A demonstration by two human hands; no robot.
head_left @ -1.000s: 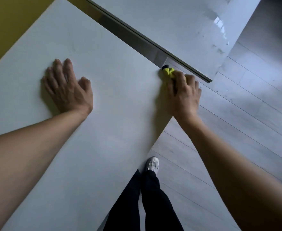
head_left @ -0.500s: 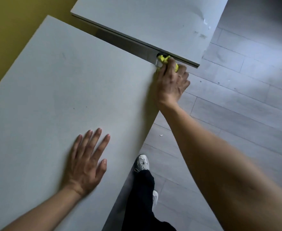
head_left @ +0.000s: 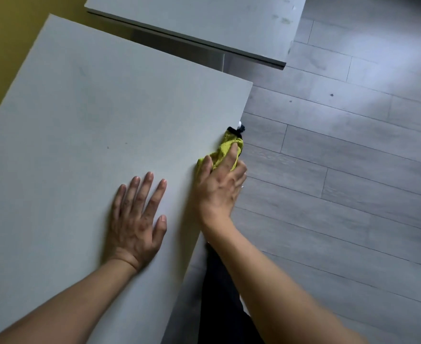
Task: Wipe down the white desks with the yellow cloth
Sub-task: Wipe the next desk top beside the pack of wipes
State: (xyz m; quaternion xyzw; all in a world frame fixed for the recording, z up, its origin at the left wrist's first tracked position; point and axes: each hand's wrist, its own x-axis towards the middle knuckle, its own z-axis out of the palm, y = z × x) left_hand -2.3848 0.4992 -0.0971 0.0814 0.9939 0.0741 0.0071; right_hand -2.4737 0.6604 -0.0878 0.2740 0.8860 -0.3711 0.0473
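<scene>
A large white desk fills the left and middle of the head view. My right hand presses the crumpled yellow cloth against the desk's right edge, about halfway along it. The cloth has a dark trim at its far tip and hangs partly over the edge. My left hand lies flat on the desktop with fingers spread, just left of my right hand, holding nothing. A second white desk stands beyond the first, with a narrow gap between them.
Grey plank floor runs along the right side. A yellow wall shows at the upper left. My dark trouser leg stands close to the desk's right edge, below my right arm.
My right hand has slid the cloth back along the desk's right edge from the far corner toward me. My left hand stays flat on the desktop, now close beside the right hand.
</scene>
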